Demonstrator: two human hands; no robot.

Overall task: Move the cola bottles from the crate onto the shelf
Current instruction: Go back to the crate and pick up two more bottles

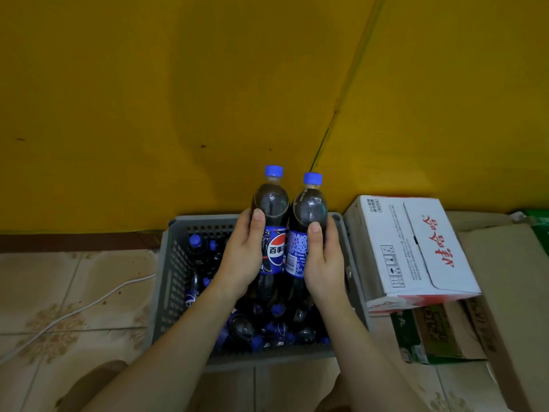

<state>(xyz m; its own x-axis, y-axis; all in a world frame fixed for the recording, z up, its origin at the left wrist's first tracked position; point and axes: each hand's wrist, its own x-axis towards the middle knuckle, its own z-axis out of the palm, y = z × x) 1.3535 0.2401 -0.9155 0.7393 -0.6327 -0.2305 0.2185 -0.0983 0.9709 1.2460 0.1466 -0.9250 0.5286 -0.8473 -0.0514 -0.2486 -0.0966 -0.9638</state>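
Left hand [243, 257] and right hand [322, 260] each grip a bottle upright above the crate [178, 292], side by side, probably for carrying both together.

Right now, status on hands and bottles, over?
Left hand grips one cola bottle, right hand another, both upright above the crate. More bottles inside. No shelf in view.

A patterned tile floor [74, 292] carries a grey plastic crate [172, 278] set against a yellow wall. Just right of the crate sits a white carton with red lettering [416, 248], resting on flattened brown cardboard [505, 278]. Left of the crate, a white cable [89, 304] trails across the tiles.
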